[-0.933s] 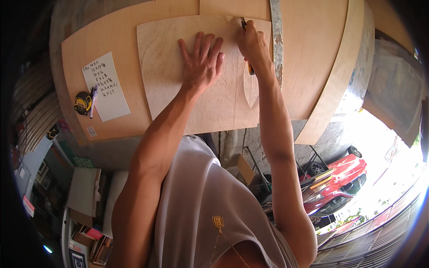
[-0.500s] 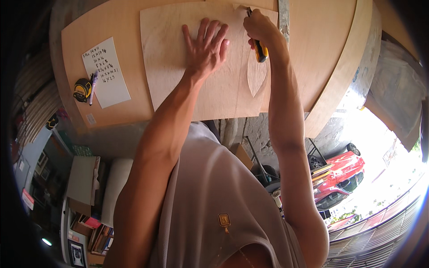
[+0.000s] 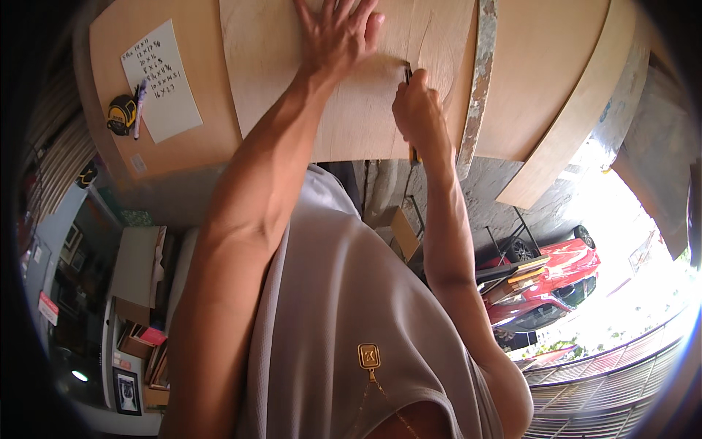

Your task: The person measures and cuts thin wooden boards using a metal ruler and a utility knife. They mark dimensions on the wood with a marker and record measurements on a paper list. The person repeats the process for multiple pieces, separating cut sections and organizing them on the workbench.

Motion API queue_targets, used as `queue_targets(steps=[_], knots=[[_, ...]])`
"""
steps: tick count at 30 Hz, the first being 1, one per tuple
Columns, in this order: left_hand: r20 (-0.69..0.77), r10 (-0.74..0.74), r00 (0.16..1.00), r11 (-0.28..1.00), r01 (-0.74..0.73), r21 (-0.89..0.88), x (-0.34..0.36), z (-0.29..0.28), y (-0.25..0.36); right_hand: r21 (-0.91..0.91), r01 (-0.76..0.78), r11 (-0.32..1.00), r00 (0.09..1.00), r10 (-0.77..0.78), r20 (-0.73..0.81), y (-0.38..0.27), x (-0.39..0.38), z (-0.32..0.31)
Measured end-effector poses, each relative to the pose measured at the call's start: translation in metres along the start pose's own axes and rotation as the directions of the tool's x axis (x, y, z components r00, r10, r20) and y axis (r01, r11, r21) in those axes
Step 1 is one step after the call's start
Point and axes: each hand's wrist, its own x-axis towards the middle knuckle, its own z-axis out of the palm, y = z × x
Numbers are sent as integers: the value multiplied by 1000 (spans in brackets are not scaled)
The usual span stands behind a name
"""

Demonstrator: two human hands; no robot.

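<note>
From where I stand, the camera rides on the left side of the person's head and looks steeply down their own front, so near that the grey shirt (image 3: 344,307) and gold pendant (image 3: 370,357) loom large along the bottom. It faces out past both arms to the plywood sheet (image 3: 267,73) farther off at the top, where the left hand (image 3: 338,36) runs against the upper edge and the right hand (image 3: 422,113) sits a little lower. Its fisheye sweep takes in the framed picture (image 3: 127,391) at lower left and the red car (image 3: 567,274), aslant, at right.
</note>
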Motion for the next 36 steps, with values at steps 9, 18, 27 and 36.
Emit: queue_targets(steps=[9,18,27,36], knots=[[9,36,999,991,-37,130,0,2,-2,-2,-227,974,957,224,182,43,-123,54],[66,53,996,995,-59,85,-10,-12,-8,85,-490,867,857,498,-135,169,-255,146],[-119,-86,989,988,69,-140,-64,-67,-63,-10,-57,998,700,33,-714,177,-31,-16],[252,-508,824,820,551,-150,-191,-110,-69,-187,29,982,757,-143,-637,142,-9,10]])
